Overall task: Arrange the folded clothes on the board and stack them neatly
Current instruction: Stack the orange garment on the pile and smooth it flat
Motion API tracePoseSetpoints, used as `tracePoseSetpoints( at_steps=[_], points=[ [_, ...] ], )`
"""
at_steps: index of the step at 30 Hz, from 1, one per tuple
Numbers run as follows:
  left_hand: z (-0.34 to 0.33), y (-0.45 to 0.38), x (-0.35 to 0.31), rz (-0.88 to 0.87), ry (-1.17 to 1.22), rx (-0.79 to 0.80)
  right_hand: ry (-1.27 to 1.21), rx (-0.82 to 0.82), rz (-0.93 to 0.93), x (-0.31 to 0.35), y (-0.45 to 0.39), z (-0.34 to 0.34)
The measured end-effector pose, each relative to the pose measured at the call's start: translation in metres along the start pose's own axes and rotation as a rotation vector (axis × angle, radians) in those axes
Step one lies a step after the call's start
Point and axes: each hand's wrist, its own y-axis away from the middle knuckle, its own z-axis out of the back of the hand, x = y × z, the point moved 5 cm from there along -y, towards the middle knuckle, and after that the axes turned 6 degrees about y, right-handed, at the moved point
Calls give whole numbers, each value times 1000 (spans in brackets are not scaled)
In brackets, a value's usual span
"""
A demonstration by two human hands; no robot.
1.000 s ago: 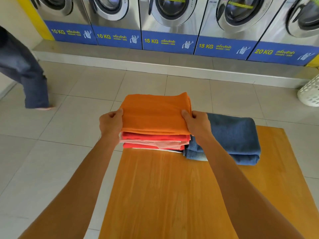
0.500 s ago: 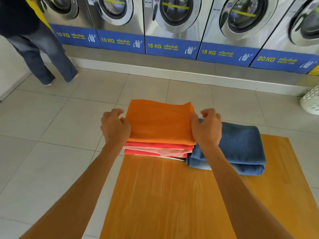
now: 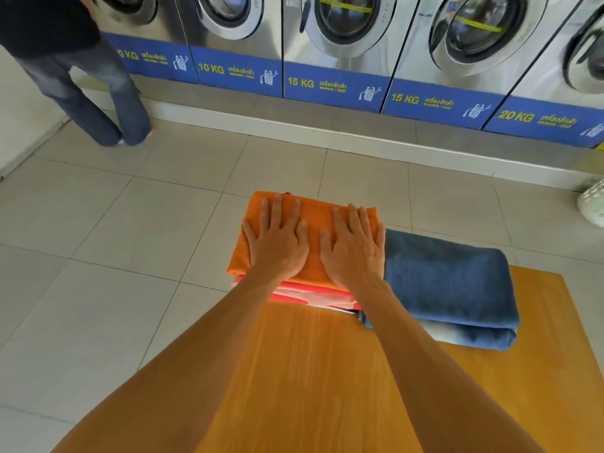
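Both hands lie flat, palms down, fingers straight and slightly spread, pressing on the orange folded cloth [image 3: 312,238]. The left hand [image 3: 277,243] covers the left half of that cloth, the right hand [image 3: 354,248] the right half, thumbs pointing toward each other with a strip of orange showing between them. Neither hand curls round anything.

Directly under the palms, the orange cloth tops a stack [image 3: 313,294] of folded pieces in red, pink and white, their edges showing only below the wrists; how many layers there are cannot be counted, since the forearms cover part of the near edge. A dark scrap peeks out at the bottom of the stack near the right wrist, too small to identify.

Just beside the right hand's little finger, touching the stack, lies a folded blue towel [image 3: 447,282], with a paler blue layer under it. Both piles sit at the far end of the wooden board [image 3: 313,380]; the stack's far left corner hangs past the board's edge over the tiled floor [image 3: 130,230].

Beyond the fingertips stands a row of washing machines [image 3: 340,44] labelled 10, 15 and 20 KG, their tops cut off. At far left a person in jeans [image 3: 85,89] is cut off above the waist. At the right edge a white basket [image 3: 593,202] is mostly out of frame; its contents cannot be seen.
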Motion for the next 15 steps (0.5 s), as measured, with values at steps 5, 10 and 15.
tracePoseSetpoints(
  at_steps=[5, 10, 15],
  points=[
    [-3, -2, 7, 95, 87, -16, -147, 3, -70, -9, 0, -11],
    [-6, -1, 17, 173, 161, -74, -226, 52, -146, -17, -6, -19],
    [-11, -6, 18, 216, 194, -37, -223, 46, -155, -16, -9, -20]
  ],
)
